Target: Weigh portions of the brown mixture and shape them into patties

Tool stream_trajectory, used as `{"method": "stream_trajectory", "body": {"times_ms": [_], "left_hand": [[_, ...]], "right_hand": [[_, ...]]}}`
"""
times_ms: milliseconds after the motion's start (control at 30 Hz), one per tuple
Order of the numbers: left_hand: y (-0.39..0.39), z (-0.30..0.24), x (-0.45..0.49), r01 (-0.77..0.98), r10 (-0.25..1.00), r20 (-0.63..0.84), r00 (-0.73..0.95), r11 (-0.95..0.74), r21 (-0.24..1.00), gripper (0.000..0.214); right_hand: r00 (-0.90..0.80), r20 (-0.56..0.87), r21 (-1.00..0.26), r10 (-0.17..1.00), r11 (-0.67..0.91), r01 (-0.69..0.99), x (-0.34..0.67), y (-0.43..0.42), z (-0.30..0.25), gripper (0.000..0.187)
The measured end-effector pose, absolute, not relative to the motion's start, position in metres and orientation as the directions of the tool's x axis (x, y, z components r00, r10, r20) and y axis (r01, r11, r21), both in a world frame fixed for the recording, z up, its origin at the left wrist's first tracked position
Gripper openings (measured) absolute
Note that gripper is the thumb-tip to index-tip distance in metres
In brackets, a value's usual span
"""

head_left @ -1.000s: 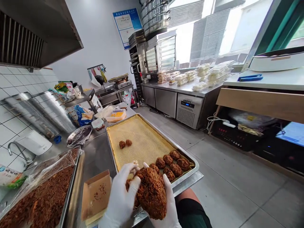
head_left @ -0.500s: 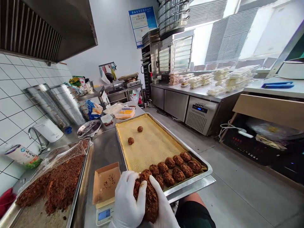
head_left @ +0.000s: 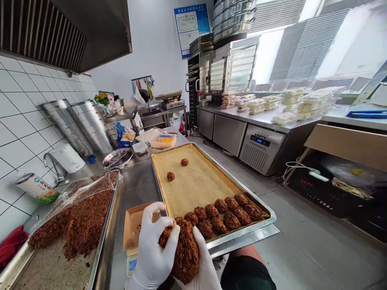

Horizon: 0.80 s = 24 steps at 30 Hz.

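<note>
Both my hands wear white gloves and hold one large brown shredded lump [head_left: 184, 253] just in front of the counter's near edge. My left hand [head_left: 152, 251] curls over the lump's left side, fingers pinching its top. My right hand [head_left: 203, 262] cups it from the right and below. Right behind the lump lies a steel baking tray [head_left: 242, 183] lined with a yellow mesh mat, holding several small brown balls [head_left: 225, 211] in rows at its near end and two loose balls [head_left: 177, 169] farther back.
A steel tray of loose brown shredded mix [head_left: 75, 223] under plastic film sits at left. A cardboard dish [head_left: 133, 225] rests on a small scale [head_left: 131, 264]. Farther back stand a sieve bowl [head_left: 117, 158], food tubs [head_left: 163, 141], steel cabinets [head_left: 242, 135] and an oven [head_left: 232, 64].
The view has swung slightly right and down. My left hand's fingers lifted and shifted to pinch at the lump's top, while my right hand keeps cupping it; the lump stays between both hands.
</note>
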<state>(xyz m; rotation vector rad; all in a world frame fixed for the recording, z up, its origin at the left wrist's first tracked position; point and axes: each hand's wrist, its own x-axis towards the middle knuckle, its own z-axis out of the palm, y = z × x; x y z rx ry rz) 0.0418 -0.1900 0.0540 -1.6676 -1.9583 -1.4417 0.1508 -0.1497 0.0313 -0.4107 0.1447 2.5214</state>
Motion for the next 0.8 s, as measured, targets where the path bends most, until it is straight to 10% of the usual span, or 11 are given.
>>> {"method": "stream_trajectory", "body": {"times_ms": [267, 800], "left_hand": [[-0.211, 0.059, 0.04, 0.912, 0.801, 0.465, -0.377, 0.234, 0.337, 0.02], [-0.207, 0.059, 0.031, 0.712, 0.733, 0.399, -0.55, 0.163, 0.682, 0.017]], "right_hand": [[-0.563, -0.347, -0.242, 0.75, -0.652, -0.718, 0.151, -0.153, 0.034, 0.03], [-0.67, -0.36, -0.091, 0.649, -0.739, -0.667, 0.147, -0.152, 0.028, 0.033]]}}
